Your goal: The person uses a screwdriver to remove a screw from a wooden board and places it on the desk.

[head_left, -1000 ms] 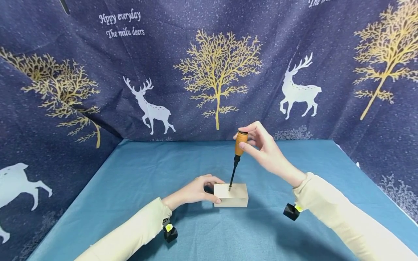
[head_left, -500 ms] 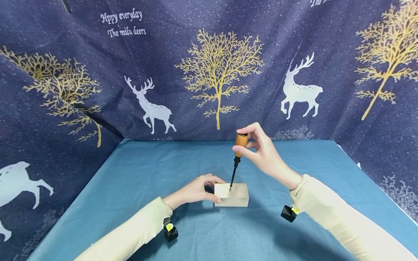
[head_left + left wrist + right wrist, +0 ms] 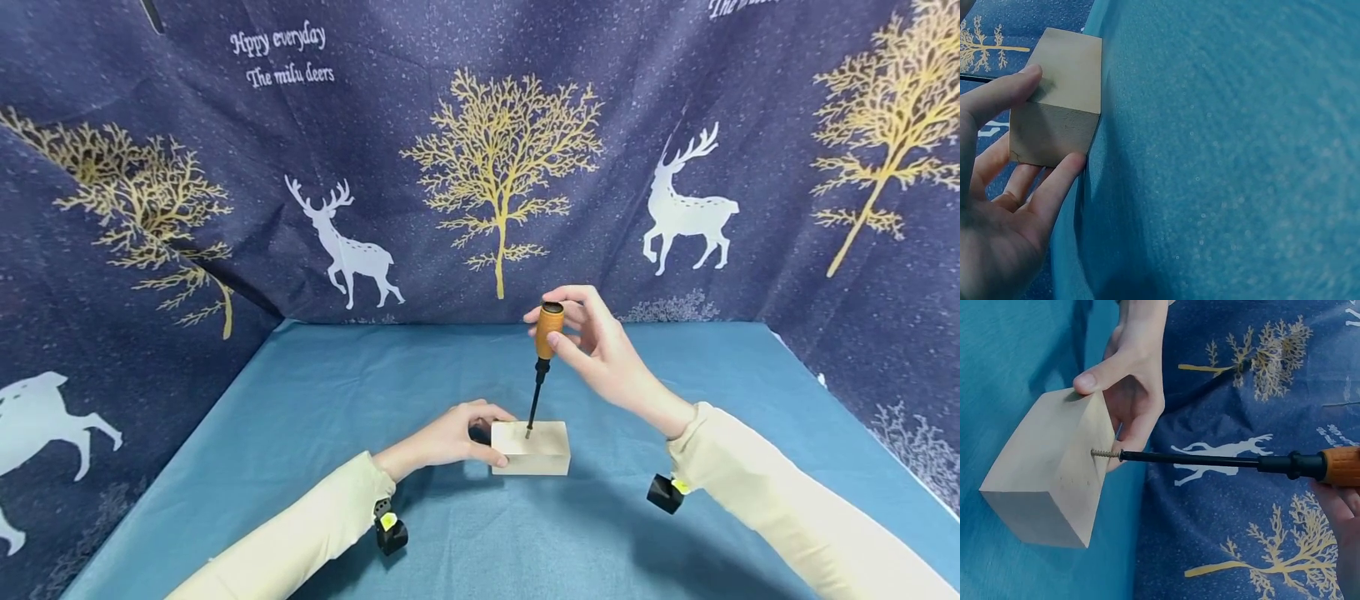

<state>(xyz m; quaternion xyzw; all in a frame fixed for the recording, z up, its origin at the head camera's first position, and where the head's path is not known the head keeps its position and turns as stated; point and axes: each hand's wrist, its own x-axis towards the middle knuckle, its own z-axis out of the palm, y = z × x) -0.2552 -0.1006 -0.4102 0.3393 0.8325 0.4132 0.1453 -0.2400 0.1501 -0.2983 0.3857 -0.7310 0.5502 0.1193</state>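
The wooden block (image 3: 542, 457) is clasped at its nine-o'clock end by the left hand (image 3: 452, 435), the one-o'clock-leaning screwdriver (image 3: 543, 365) pinched by the curled right hand (image 3: 609, 352); the protruding screw (image 3: 1105, 454) could be skewed by tilt.

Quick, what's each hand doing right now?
Left hand: holding the wooden block.
Right hand: holding the screwdriver.

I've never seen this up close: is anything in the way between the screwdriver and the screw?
Nothing visible: the screwdriver appears to meet the screw directly. The left hand grips one end of the block.
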